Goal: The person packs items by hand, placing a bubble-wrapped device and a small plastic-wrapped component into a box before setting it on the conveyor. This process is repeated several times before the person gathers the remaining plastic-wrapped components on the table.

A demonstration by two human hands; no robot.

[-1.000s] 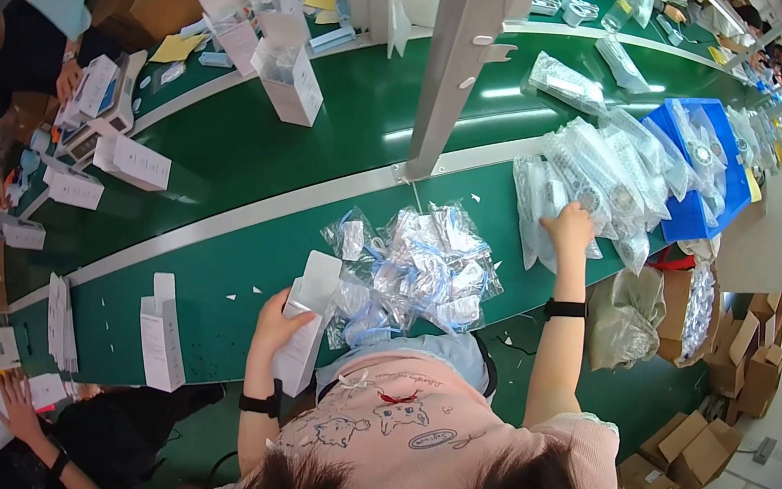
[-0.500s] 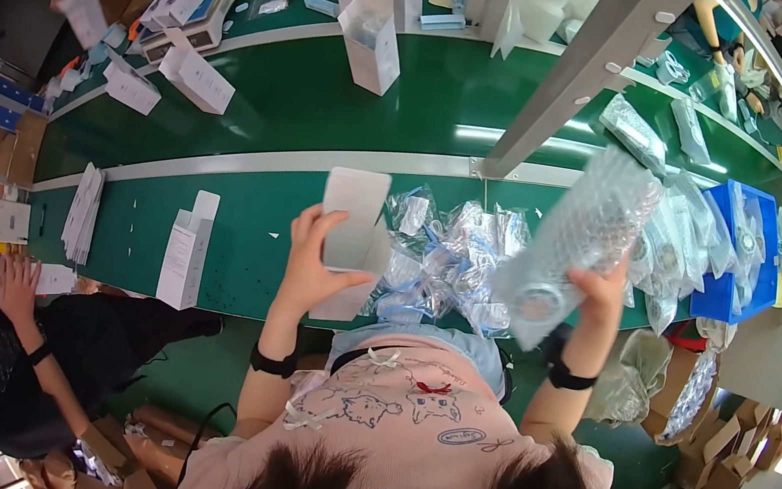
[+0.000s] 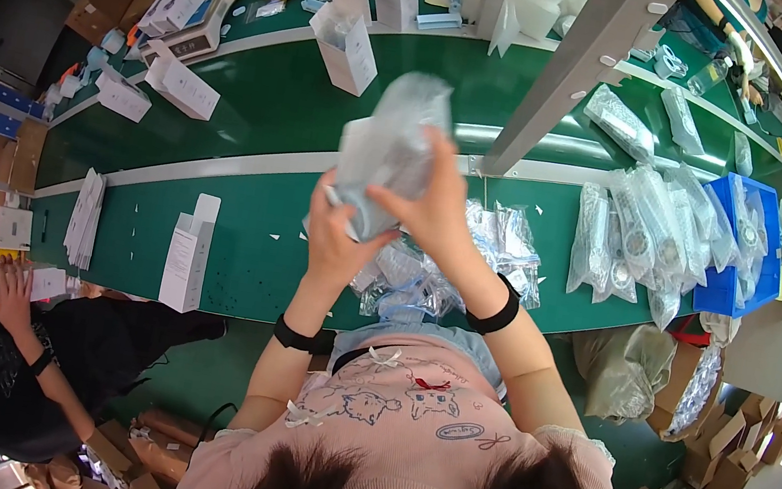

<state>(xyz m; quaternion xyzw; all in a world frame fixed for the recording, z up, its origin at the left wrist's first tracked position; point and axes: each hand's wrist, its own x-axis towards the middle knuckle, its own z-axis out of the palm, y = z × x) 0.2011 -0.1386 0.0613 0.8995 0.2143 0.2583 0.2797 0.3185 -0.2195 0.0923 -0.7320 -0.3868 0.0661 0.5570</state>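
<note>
Both hands, left hand point(image 3: 337, 236) and right hand point(image 3: 436, 213), gripped a clear plastic pouch point(image 3: 390, 148) raised above the green table point(image 3: 251, 234); it looked light, soft, slippery, best pinched along its edges.

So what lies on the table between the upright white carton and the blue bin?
In the head view, between the carton and the bin: a heap of clear bags, then a row of bagged parts.

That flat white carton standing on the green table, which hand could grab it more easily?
Probably the left hand: the white carton stands on its side of the table. Both hands, the right hand too, currently hold a clear bag.
</note>
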